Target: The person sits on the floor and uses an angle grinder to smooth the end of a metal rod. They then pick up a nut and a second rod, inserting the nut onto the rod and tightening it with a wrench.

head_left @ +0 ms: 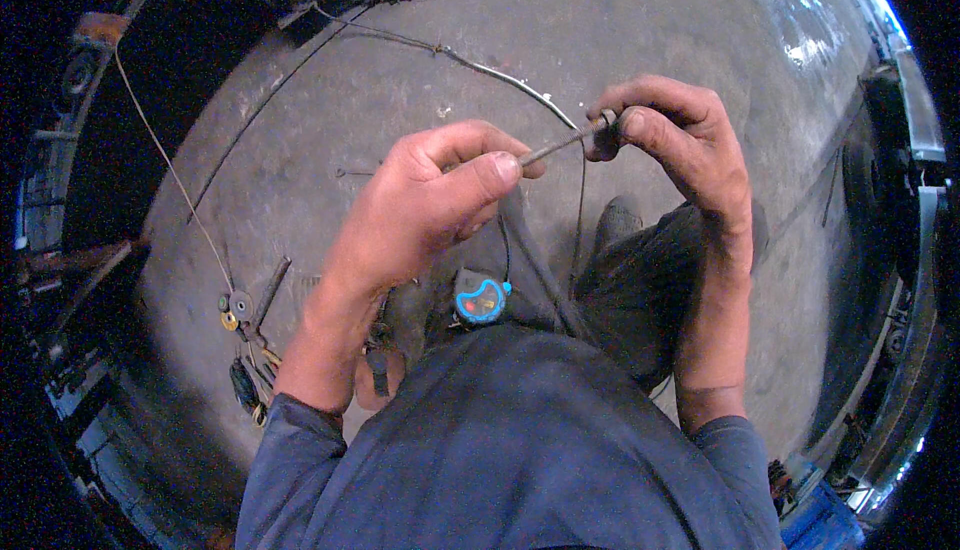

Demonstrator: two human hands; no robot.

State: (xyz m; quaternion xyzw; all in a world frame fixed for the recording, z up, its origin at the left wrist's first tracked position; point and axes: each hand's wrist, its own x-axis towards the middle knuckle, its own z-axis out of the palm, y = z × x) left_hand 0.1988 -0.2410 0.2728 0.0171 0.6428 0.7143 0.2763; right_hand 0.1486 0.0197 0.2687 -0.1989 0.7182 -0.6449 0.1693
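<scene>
My left hand (425, 195) pinches the plain-looking end of a thin threaded rod (555, 147) between thumb and fingers. At the rod's other end, the thumb and fingers of my right hand (695, 140) close around a small dark metal piece that looks like a nut (606, 122). The rod slants slightly upward to the right, held in the air above the floor. Part of the dark piece is hidden by my right fingers. Below my hands, a blue-rimmed round device (481, 302) sits by my lap.
A cable (510, 80) runs over the concrete floor (660, 30) from dark equipment at the upper left. Discs (238, 306) and several hand tools lie at my left. A blue container (822, 518) stands at the lower right. My bent leg (640, 280) is beneath my right arm.
</scene>
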